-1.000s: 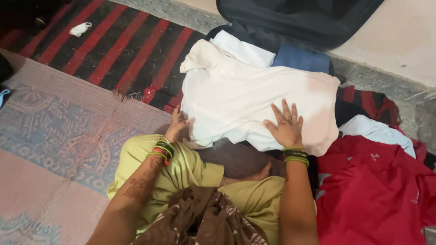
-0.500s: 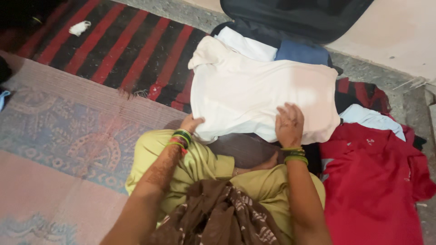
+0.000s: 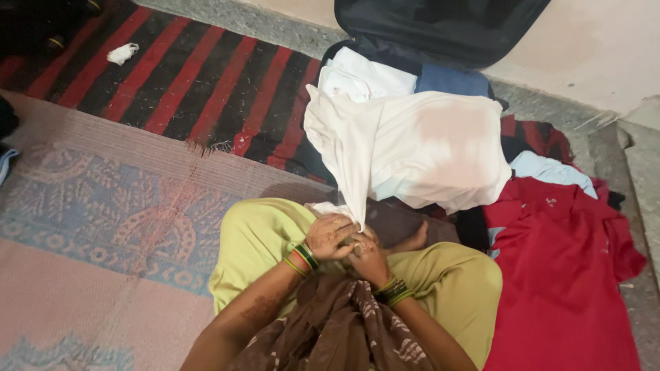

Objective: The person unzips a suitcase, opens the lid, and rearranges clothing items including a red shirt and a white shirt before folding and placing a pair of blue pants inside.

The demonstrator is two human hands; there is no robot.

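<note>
Sam: Head camera looks down. What are the hands doing?

Mia: The left hand [image 3: 330, 237] and the right hand [image 3: 368, 253] touch each other above the person's lap. Both are closed, and they pinch one edge of the white shirt [image 3: 426, 148].

Sam: Where is the rest of the shirt?

Mia: It runs up from the hands toward 1 o'clock. Most of it lies spread on a pile of clothes.

Sam: What step does that look like?

Mia: It looks like two parts of the shirt's edge are being brought together, as in a fold. The fold is not yet laid flat.

Sam: What would the next move need?

Mia: A firm pinch with both hands, it seems, so the thin edge does not slip. The shirt also needs room to lie flat.

Sam: What else is around?

Mia: A red garment [image 3: 564, 275] lies at 4 o'clock from the hands. A folded blue cloth [image 3: 450, 81] and a dark suitcase [image 3: 440, 27] are at 12 to 1 o'clock. A striped rug [image 3: 185, 75] is at 10 o'clock.
</note>
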